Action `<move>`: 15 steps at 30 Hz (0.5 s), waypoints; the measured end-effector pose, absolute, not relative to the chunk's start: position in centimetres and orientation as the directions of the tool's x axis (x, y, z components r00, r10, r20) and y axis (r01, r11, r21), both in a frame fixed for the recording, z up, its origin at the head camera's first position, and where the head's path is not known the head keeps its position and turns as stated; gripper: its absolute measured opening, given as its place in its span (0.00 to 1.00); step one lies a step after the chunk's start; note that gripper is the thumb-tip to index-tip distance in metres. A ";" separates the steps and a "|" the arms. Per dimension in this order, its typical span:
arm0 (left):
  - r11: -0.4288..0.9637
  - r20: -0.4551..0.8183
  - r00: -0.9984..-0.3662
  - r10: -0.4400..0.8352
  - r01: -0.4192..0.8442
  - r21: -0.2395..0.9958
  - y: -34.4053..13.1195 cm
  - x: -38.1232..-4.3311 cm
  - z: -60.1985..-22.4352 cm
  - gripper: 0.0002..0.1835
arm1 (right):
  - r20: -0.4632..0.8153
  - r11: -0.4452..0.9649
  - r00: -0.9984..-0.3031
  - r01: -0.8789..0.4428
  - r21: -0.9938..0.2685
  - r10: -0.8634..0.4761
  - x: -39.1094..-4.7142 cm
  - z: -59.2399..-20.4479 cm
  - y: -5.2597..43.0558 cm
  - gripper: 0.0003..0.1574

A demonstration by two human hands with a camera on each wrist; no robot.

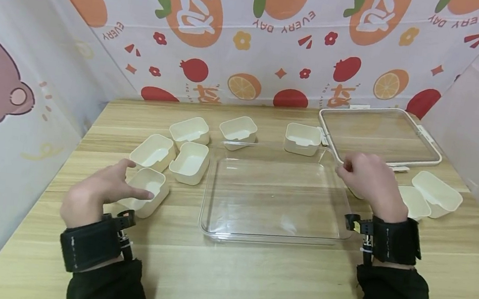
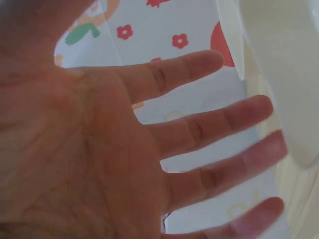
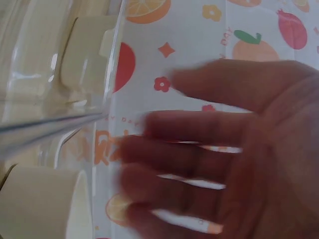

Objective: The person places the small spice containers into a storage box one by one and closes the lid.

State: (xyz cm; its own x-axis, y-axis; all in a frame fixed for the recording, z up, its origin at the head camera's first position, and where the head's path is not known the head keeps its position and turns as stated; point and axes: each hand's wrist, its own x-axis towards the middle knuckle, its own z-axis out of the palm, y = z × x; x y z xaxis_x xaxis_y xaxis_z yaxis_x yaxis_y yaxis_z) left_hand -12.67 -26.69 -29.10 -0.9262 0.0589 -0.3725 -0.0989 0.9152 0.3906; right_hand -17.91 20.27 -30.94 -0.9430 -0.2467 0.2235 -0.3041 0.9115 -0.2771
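Observation:
My left hand is at a small cream plastic container, the nearest of the left group. Its thumb reaches over the container's opening and the other fingers are at the far left side. In the left wrist view, the fingers are spread and straight, with the cream wall of a container beside their tips. My right hand hovers by the right rim of a large clear plastic box, its fingers loosely bent around nothing. Part of a cream container shows under that hand, mostly hidden.
Several more cream containers stand left of the clear box and behind it. Two others sit close together at the right. A clear lid with a white frame lies at the back right, before the fruit-print backdrop.

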 end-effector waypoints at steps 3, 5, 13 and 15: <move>0.910 -0.402 -0.914 0.059 -0.116 0.397 -26.4 -12.9 -29.4 0.55 | 0.014 0.918 -0.964 -0.256 -0.303 -0.264 -18.1 -31.1 20.6 0.12; 0.911 -0.412 -0.910 0.056 -0.123 0.394 -26.1 -13.1 -29.5 0.54 | -0.087 0.917 -0.956 -0.241 -0.318 -0.281 -18.2 -31.2 20.7 0.12; 0.901 -0.467 -0.884 0.027 -0.181 0.394 -25.7 -13.3 -29.5 0.53 | -0.260 0.906 -0.909 -0.220 -0.362 -0.325 -18.4 -31.2 20.8 0.09; 0.900 -0.471 -0.882 0.013 -0.195 0.390 -25.6 -13.3 -29.5 0.53 | -0.260 0.904 -0.907 -0.226 -0.363 -0.331 -18.3 -31.3 20.9 0.09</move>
